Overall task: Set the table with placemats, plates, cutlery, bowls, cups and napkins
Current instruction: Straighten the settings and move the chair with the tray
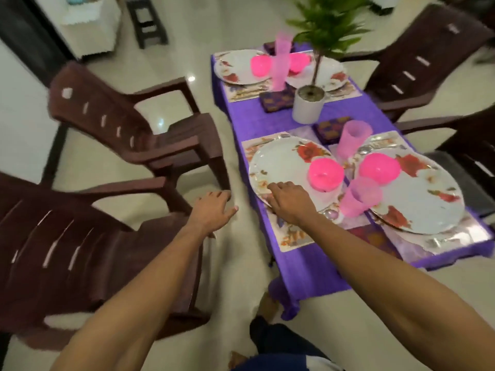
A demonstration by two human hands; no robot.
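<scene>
Purple cloth: it covered the tabletop (pixel 308 263), which ran from about six o'clock up toward twelve o'clock in the head view.
Near-left setting: a floral plate (pixel 284 167) lay on a patterned placemat (pixel 292 236), with a pink bowl (pixel 325 174) on the plate's three o'clock side.
Right hand (pixel 288 200): its fingers were curled over the plate's near rim at about six o'clock; whether they pinched the rim or only rested on it, I could not tell.
Left hand (pixel 211 210): it hung over the floor, off the tabletop's nine o'clock edge, fingers loosely spread and holding nothing, just beside a brown chair (pixel 128 140).
Other settings: a second plate (pixel 426 199) with its own bowl sat at three o'clock, pink cups (pixel 353 137) between the two, and two more plates lay at twelve o'clock beyond a potted plant (pixel 308 105).
Step in hand: probably squaring the near-left plate on its placemat.
Doing it well: slide the plate low and slowly so the bowl does not skate, keep the wrist clear of the tilted cup (pixel 360 198) at three o'clock, and centre the plate so the cutlery stays visible.
</scene>
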